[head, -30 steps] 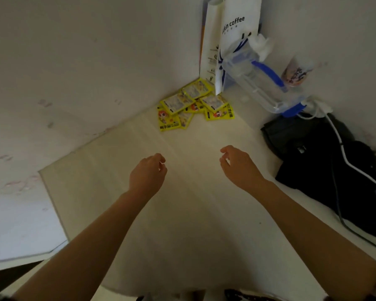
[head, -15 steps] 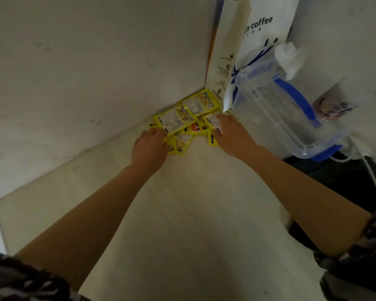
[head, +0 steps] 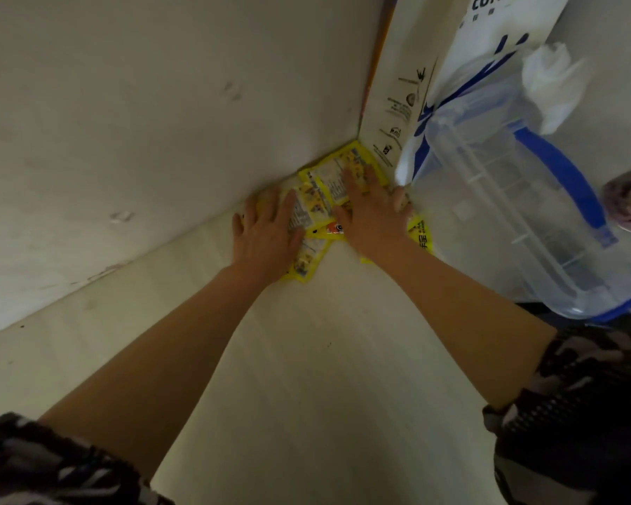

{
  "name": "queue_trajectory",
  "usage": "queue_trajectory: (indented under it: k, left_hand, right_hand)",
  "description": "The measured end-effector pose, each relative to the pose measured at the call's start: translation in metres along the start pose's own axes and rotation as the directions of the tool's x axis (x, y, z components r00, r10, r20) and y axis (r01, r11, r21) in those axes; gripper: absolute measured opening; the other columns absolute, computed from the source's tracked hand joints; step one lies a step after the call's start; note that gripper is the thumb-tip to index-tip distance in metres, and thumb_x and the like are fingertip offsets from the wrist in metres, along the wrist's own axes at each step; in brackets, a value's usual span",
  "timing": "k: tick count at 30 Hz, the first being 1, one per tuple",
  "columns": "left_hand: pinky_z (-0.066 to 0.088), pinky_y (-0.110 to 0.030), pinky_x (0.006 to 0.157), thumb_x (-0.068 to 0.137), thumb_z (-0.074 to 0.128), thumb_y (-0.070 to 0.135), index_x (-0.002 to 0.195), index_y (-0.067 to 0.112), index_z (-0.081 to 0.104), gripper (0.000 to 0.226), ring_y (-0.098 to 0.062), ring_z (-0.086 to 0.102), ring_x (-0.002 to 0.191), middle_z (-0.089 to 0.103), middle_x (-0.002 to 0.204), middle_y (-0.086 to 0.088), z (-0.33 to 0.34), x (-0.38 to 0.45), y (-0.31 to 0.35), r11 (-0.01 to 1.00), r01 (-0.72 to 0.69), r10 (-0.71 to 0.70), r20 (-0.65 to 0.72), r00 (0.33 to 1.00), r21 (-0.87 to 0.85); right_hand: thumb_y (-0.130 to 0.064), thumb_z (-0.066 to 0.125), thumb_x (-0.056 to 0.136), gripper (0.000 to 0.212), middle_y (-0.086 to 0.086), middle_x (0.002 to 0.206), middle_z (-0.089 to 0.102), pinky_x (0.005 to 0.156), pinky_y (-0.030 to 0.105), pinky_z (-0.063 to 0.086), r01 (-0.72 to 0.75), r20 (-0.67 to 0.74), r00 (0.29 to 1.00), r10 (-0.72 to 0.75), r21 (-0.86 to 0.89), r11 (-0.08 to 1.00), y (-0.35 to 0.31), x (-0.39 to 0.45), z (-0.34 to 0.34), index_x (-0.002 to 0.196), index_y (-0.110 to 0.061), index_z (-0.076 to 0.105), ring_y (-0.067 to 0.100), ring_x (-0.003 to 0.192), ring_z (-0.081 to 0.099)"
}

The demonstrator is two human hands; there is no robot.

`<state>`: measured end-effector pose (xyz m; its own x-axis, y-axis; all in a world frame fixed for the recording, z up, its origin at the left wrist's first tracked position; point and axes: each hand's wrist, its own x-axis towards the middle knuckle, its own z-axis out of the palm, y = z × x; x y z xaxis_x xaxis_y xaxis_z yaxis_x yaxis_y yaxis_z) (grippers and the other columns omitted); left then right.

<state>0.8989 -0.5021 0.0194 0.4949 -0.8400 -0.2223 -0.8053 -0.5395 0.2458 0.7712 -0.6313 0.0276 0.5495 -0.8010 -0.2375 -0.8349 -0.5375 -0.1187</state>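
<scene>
Pile of small flat yellow foil sachets (head: 316, 205) with printed labels sits in the far corner of the pale wood-grain table (head: 306, 359), right where the two off-white walls (head: 143, 122) meet. Sachets overlap loosely, some tucked under others, one showing a red-orange patch near the middle. Left hand (head: 266, 235) lies palm down on the left part of the pile, fingers straight and a bit spread, tips near the wall edge; it presses flat and pinches nothing. Right hand (head: 374, 213) lies palm down on the right part of the pile, fingers straight and pointing into the corner, thumb out to the right side; also flat, nothing gripped. The two hands are just beside each other, with a strip of sachets showing between them. Both forearms are bare, with dark camouflage-pattern sleeves (head: 580, 413) at the bottom corners. A tall white paper bag with blue print and "coffee" lettering (head: 397, 103) stands upright in the corner, touching the back of the pile. A clear plastic box with blue handle (head: 507, 213) sits just right of the right hand, near the bag. A crumpled white tissue (head: 550, 82) sits at the top of the box. A purplish printed cup (head: 627, 202) shows at the right edge, partly cut off.
</scene>
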Motion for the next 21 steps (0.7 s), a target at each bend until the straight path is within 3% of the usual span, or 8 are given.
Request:
queue_trajectory:
  k: [5, 9, 16, 21]
  left_hand:
    - [0.015, -0.054, 0.115, 0.089, 0.014, 0.059, 0.152, 0.032, 0.010, 0.069, -0.033, 0.014, 0.146, 0.012, 0.161, 0.001, 0.014, -0.037, -0.010, 0.996, -0.058, 0.060, -0.037, 0.998, 0.069]
    - [0.010, -0.054, 0.116, 0.088, 0.011, 0.061, 0.152, 0.034, 0.007, 0.069, -0.029, 0.010, 0.148, 0.009, 0.162, 0.004, 0.021, -0.077, -0.019, 0.987, -0.121, 0.121, 0.006, 0.993, 0.102]
    - [0.024, -0.060, 0.109, 0.088, 0.030, 0.053, 0.150, 0.028, 0.020, 0.068, -0.035, 0.025, 0.143, 0.024, 0.158, -0.003, 0.035, -0.171, -0.028, 0.986, -0.119, 0.114, 0.050, 0.992, 0.117]
    - [0.029, -0.062, 0.107, 0.084, 0.043, 0.049, 0.147, 0.025, 0.029, 0.069, -0.037, 0.031, 0.141, 0.033, 0.154, -0.005, 0.042, -0.234, -0.023, 0.985, -0.108, 0.101, 0.055, 0.993, 0.134]
  right_hand:
    - [-0.061, 0.025, 0.093, 0.064, -0.004, 0.161, -0.003, 0.106, 0.072, 0.015, -0.003, 0.025, 1.000, 0.002, 0.031, 1.000, 0.000, -0.034, 0.012, 0.148, -0.043, -0.003, 0.053, 0.140, 0.006]
    - [-0.061, 0.020, 0.094, 0.065, -0.005, 0.160, -0.015, 0.109, 0.071, 0.006, -0.009, 0.041, 0.999, 0.007, 0.061, 0.998, -0.001, -0.086, 0.028, 0.147, -0.042, -0.011, 0.052, 0.141, -0.008]
    - [-0.062, 0.022, 0.087, 0.072, 0.007, 0.162, -0.002, 0.105, 0.072, 0.013, 0.065, 0.053, 0.996, -0.066, 0.018, 0.998, -0.008, -0.192, 0.056, 0.151, -0.036, 0.002, 0.056, 0.140, 0.004]
    - [-0.056, 0.028, 0.092, 0.065, 0.006, 0.161, -0.010, 0.110, 0.070, 0.004, 0.044, 0.132, 0.990, -0.054, 0.077, 0.996, -0.016, -0.252, 0.063, 0.148, -0.044, -0.004, 0.049, 0.142, -0.013]
